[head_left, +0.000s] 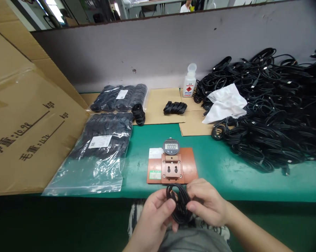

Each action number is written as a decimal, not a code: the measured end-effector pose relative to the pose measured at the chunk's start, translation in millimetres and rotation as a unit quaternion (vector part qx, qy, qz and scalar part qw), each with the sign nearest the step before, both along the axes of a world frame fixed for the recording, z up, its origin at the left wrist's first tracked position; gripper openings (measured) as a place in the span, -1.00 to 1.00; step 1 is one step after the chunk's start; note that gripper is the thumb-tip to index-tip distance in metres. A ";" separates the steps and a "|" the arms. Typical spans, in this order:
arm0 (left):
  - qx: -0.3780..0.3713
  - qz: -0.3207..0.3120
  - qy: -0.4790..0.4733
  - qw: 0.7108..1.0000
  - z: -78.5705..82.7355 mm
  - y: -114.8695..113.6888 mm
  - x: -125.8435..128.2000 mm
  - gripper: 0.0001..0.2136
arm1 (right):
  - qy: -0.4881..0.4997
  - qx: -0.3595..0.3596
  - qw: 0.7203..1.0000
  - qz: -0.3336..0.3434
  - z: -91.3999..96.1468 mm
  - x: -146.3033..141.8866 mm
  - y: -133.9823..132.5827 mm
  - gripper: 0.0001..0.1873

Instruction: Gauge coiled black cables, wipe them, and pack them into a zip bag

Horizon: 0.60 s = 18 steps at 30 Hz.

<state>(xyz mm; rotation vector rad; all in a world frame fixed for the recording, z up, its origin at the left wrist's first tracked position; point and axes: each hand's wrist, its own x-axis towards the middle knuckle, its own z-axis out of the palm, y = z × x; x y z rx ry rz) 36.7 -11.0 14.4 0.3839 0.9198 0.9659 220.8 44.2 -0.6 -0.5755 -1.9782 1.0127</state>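
A coiled black cable is held between my two hands, just in front of the table's near edge. My left hand grips the coil from the left, its thumb across the loops. On the other side, my right hand pinches the coil between thumb and fingers. A bit of orange shows inside the loops. Just beyond the coil lies a reddish-brown fixture plate with a metal block on it. Its round digital gauge reads about 0.000.
A big heap of black cables covers the right side, with a white cloth on it. A white bottle stands behind. Bags of coils lie left, beside a cardboard box. Small coil bundles rest on cardboard.
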 end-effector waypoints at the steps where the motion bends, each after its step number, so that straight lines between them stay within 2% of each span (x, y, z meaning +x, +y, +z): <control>1: -0.003 0.003 0.001 1.000 0.9 -0.1 0.4 -0.65 | 0.001 0.000 1.000 -0.002 -0.4 0.0 -0.2 -0.54; 7: -0.010 0.021 0.001 1.000 6.3 0.8 2.6 -0.65 | -0.003 0.001 1.000 0.002 -1.5 -0.7 -0.5 -0.54; 11: 0.022 0.006 0.007 1.000 10.6 1.5 4.5 -0.61 | -0.024 0.010 1.000 0.017 1.6 -2.0 0.1 -0.52; 18: 0.077 0.043 0.114 0.990 28.6 -0.2 15.1 -0.63 | -0.043 0.029 0.998 0.023 5.4 -2.0 0.2 -0.54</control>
